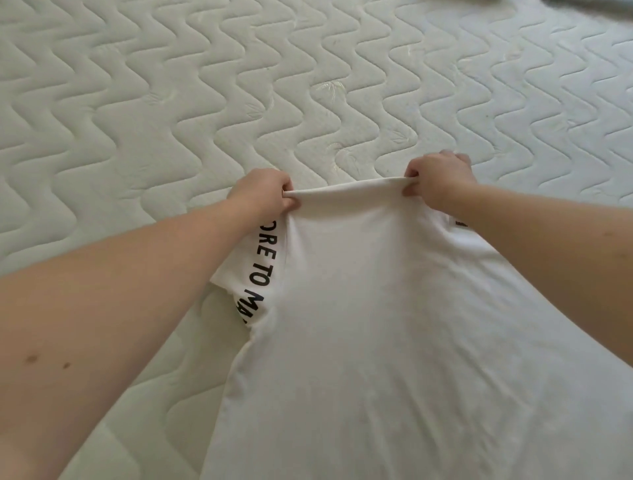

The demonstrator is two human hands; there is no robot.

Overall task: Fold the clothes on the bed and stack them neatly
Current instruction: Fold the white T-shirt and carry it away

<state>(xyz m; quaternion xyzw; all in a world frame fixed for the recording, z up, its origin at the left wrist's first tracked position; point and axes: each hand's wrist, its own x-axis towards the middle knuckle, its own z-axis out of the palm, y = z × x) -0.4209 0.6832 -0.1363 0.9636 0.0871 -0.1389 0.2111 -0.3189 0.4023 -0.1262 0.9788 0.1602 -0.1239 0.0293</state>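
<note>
A white T-shirt (376, 325) with black lettering along its left sleeve lies stretched toward me on the quilted mattress (171, 102). My left hand (260, 193) pinches the shirt's far edge at its left corner. My right hand (440, 176) pinches the same edge at its right corner. The edge is pulled taut between both hands and lifted a little off the mattress. The shirt's near part runs out of view at the bottom.
The white mattress with wavy quilting spreads on all sides of the shirt. A sliver of grey-blue fabric (582, 2) shows at the top right corner.
</note>
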